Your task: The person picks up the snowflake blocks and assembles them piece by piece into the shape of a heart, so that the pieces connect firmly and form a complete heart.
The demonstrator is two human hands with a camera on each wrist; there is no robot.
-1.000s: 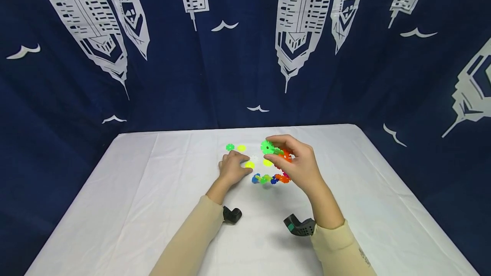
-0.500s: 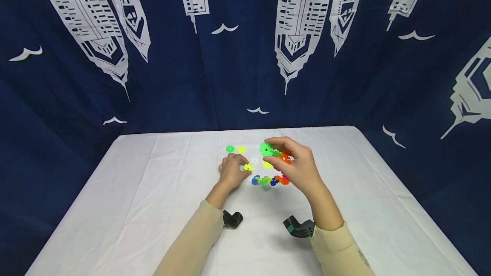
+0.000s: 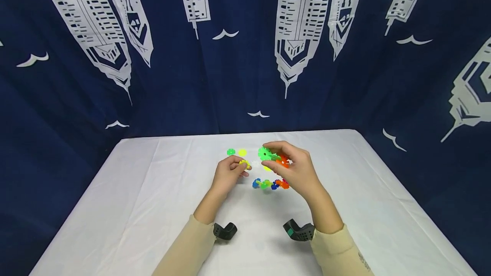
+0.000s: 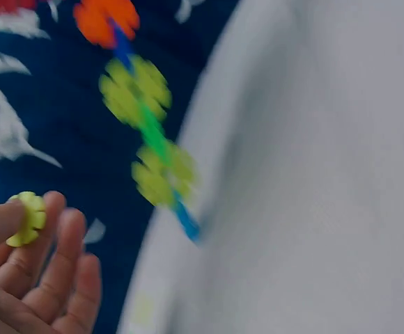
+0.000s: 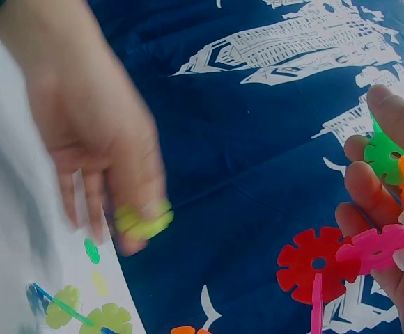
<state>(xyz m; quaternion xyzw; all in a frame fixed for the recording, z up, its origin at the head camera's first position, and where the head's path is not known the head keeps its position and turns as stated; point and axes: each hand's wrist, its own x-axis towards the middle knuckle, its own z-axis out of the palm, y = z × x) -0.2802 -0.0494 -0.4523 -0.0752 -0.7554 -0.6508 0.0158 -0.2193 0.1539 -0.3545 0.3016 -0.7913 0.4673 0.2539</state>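
In the head view my left hand [image 3: 225,176] pinches a yellow notched snowflake disc [image 3: 244,164] between thumb and fingertips. The left wrist view shows that yellow disc [image 4: 31,221] edge-on, the other fingers loosely bent behind it. My right hand [image 3: 298,166] grips a chain of interlocked discs by its green end disc [image 3: 264,153]. From there the chain runs through orange, clear, pink and red discs [image 5: 296,270], and its lower stretch hangs with yellow-green discs [image 4: 122,97] and a blue end piece [image 4: 187,224]. The palm hides part of the chain in the head view.
On the white-covered table [image 3: 172,191] lie a loose green disc [image 3: 231,152] and a yellow disc [image 3: 242,152], just beyond my left hand. Another yellow disc [image 3: 267,168] shows partly behind the right fingers. A navy curtain [image 3: 238,76] with white buildings hangs at the back.
My left fingers were spread at the yellow disc near the tabletop; now they pinch it, and the hand has turned and lifted it. The right hand keeps its grip on the chain, nearly still.
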